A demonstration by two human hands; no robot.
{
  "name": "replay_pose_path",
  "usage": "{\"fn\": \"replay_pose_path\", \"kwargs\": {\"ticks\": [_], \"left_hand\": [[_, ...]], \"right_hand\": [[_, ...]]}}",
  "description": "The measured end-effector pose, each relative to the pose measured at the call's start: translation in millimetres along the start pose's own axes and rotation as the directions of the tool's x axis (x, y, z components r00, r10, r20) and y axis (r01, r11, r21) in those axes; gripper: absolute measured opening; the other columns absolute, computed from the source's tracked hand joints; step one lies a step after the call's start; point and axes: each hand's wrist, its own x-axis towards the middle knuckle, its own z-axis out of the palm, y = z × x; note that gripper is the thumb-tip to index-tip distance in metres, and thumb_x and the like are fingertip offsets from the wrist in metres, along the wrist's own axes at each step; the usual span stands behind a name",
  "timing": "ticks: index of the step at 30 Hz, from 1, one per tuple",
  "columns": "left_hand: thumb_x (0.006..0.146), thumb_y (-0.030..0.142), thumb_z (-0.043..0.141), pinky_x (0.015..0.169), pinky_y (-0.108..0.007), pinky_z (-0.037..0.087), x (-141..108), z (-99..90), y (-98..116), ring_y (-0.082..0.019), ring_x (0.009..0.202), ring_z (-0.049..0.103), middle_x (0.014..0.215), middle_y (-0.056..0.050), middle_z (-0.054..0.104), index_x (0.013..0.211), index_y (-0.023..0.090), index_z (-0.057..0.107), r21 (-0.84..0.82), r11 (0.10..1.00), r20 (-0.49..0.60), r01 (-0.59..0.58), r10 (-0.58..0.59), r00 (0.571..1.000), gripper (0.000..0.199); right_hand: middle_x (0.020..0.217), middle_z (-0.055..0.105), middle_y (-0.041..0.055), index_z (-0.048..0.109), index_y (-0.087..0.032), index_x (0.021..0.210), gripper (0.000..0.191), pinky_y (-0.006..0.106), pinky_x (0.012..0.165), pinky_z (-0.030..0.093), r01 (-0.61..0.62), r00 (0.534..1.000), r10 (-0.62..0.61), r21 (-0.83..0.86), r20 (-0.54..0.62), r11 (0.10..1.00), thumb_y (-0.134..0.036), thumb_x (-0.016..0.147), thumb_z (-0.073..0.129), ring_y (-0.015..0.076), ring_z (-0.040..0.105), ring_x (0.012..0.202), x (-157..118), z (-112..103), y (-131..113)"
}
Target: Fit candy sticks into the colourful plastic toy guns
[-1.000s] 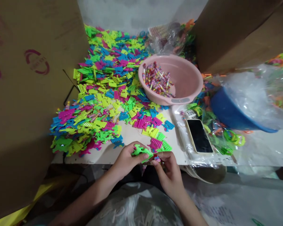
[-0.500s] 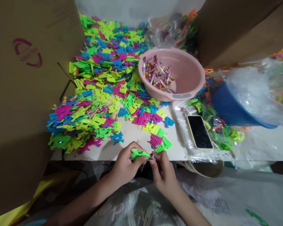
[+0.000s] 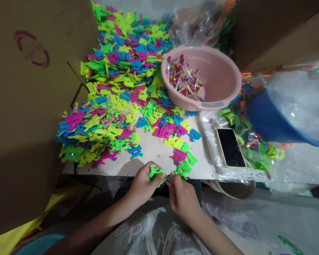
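Observation:
My left hand (image 3: pixel 146 182) is closed around a bright green plastic toy piece (image 3: pixel 154 171), near the table's front edge. My right hand (image 3: pixel 181 193) pinches a small, multicoloured striped piece (image 3: pixel 169 179) against the green piece's right end; my fingers partly hide it. Just beyond my right fingers lie loose green plastic pieces (image 3: pixel 185 166) and a magenta piece (image 3: pixel 179 155). A pink basin (image 3: pixel 220 81) farther back holds many small striped, clear-bodied tubes (image 3: pixel 183 78).
Heaped plastic pieces (image 3: pixel 130 53) in green, yellow, blue and magenta cover the back left. A cardboard box (image 3: pixel 37 117) walls the left side. On plastic bags at right lies a phone (image 3: pixel 230 148), near a blue basin (image 3: pixel 279 118) and coloured rings (image 3: pixel 271 151).
My right hand has turned, its knuckles now more on top, and stays against the green piece. The view has shifted slightly, so the table's contents appear a little farther right.

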Motion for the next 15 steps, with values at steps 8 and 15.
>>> {"fn": "replay_pose_path", "kwargs": {"ticks": [8, 15], "left_hand": [[0.06, 0.046, 0.079, 0.062, -0.024, 0.039, -13.1, 0.2, -23.2, -0.013, 0.068, 0.052, 0.072, 0.001, 0.059, 0.079, 0.017, 0.06, -0.287, 0.905, 0.037, 0.313, -0.316, 0.948, 0.039], [0.036, 0.055, 0.085, 0.051, -0.025, 0.033, -27.8, 5.6, -79.6, -0.01, 0.049, 0.045, 0.051, 0.005, 0.049, 0.056, 0.017, 0.052, -0.336, 0.787, 0.038, 0.517, -0.537, 0.843, 0.054]], "right_hand": [[0.063, 0.062, 0.0033, 0.044, -0.019, 0.089, 0.045, 0.027, 0.047, 0.038, -0.008, 0.998, 0.015, -0.119, 0.061, 0.993, -0.063, 0.093, 0.035, 0.0191, 0.062, 0.053, -17.5, 14.5, -2.8], [0.055, 0.065, 0.0025, 0.049, -0.019, 0.079, 0.046, 0.024, 0.041, 0.029, -0.037, 0.944, 0.102, -0.208, 0.315, 0.977, -0.063, 0.072, 0.065, 0.0184, 0.063, 0.045, -48.7, 47.5, 1.8]]}}
